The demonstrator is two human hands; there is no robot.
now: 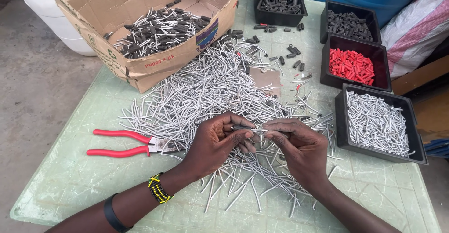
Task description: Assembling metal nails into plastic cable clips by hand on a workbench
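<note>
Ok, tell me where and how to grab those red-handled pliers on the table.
Take the pliers by the two red handles, about midway along, closing them together. Come from the left: the handles splay out that way over bare table, while the metal jaws point right into the pile of grey wire pieces. The left hand is nearest, though both hands now pinch a small piece.

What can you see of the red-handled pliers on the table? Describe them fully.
The pliers lie flat on the pale green table, left of the left hand, touched by neither hand. Two red-sleeved handles spread apart and point left; the dull grey metal head points right, its tip at the edge of the heap of grey wire pieces.
</note>
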